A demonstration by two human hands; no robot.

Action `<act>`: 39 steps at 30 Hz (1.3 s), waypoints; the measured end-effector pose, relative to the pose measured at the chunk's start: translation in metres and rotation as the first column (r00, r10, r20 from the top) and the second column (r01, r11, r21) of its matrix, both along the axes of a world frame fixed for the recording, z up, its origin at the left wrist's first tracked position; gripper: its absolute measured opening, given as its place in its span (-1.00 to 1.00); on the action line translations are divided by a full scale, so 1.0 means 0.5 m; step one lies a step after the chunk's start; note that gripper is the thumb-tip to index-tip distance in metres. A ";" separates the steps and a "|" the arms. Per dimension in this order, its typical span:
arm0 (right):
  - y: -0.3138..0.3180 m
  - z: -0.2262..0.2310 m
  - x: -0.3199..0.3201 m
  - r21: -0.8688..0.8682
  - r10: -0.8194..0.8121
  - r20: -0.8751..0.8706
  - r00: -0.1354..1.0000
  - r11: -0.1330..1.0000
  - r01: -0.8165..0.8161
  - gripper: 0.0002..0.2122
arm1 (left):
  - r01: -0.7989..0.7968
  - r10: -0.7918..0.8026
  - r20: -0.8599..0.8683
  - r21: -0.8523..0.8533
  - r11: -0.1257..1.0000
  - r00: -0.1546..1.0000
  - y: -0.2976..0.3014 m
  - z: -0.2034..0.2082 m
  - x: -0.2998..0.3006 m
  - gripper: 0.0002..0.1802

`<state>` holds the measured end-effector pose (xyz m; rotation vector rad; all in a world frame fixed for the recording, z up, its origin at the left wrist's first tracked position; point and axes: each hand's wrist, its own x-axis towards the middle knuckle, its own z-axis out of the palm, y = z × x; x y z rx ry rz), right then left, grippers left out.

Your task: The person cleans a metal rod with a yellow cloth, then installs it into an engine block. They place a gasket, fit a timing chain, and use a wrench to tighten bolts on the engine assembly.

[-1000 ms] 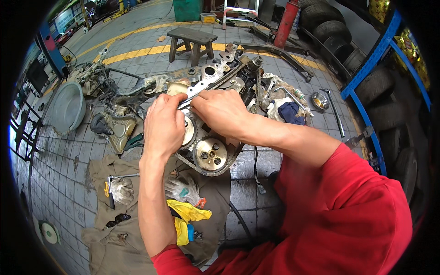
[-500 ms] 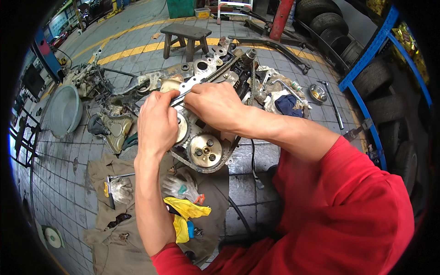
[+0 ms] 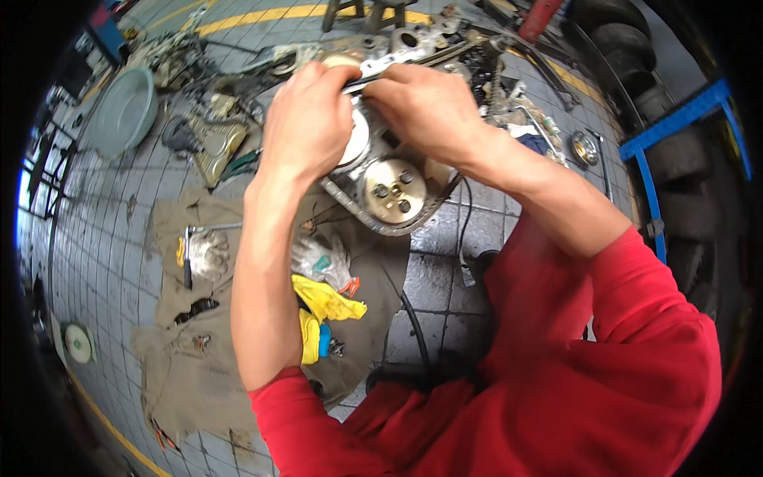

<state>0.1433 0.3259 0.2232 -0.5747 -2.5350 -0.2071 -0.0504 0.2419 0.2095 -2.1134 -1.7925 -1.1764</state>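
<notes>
At the top of a partly stripped engine [image 3: 409, 38], both hands are closed on a narrow dark strip [image 3: 364, 80], gripping it from its two sides. My left hand [image 3: 308, 121] pinches its left part with thumb and fingers. My right hand [image 3: 429, 110] holds it from the right, with the fingertips partly hidden. Below the hands is a round brass-coloured gear wheel [image 3: 395, 191] with several dark bolts. A second, paler wheel [image 3: 355, 139] is half covered by my left hand. A chain [image 3: 354, 208] runs round the engine's near edge.
A brown cloth [image 3: 187, 350] on the tiled floor carries work gloves [image 3: 322, 261], a yellow rag [image 3: 326, 298] and a ratchet handle [image 3: 187, 258]. Removed engine parts [image 3: 211, 143] and a grey basin [image 3: 123, 111] lie left. Right are a blue rack [image 3: 675, 123] and tyres [image 3: 628, 71].
The view has tipped downward, so the engine and hands sit higher in the picture. Both hands keep hold of the strip over the engine.
</notes>
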 end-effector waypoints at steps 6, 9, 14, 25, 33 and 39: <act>0.005 0.003 -0.009 0.063 0.059 -0.025 0.998 0.996 -0.057 -0.87 | -0.014 0.014 -0.003 0.044 0.999 1.000 0.005 -0.013 -0.005 -0.62; 0.002 0.000 -0.008 0.043 0.051 -0.070 0.996 0.998 -0.048 -0.88 | -0.043 0.044 -0.047 0.021 0.999 0.998 0.008 -0.010 0.000 -0.60; -0.003 0.003 -0.006 0.028 0.011 -0.037 0.999 1.000 -0.010 -0.88 | -0.102 0.102 -0.070 0.003 0.995 0.992 0.000 0.005 0.012 -0.60; -0.004 0.000 -0.006 0.049 -0.003 -0.056 0.998 0.999 0.005 -0.90 | -0.081 0.083 -0.019 0.086 0.993 0.996 0.009 -0.012 0.010 -0.65; -0.003 0.003 -0.004 0.015 0.047 -0.073 0.996 0.999 -0.047 -0.88 | -0.065 0.066 -0.010 0.066 0.996 0.998 0.002 -0.009 0.007 -0.65; -0.007 -0.002 -0.001 0.016 0.005 -0.087 0.996 1.000 -0.004 -0.90 | -0.060 0.059 0.020 0.070 0.996 0.998 0.006 -0.010 0.015 -0.65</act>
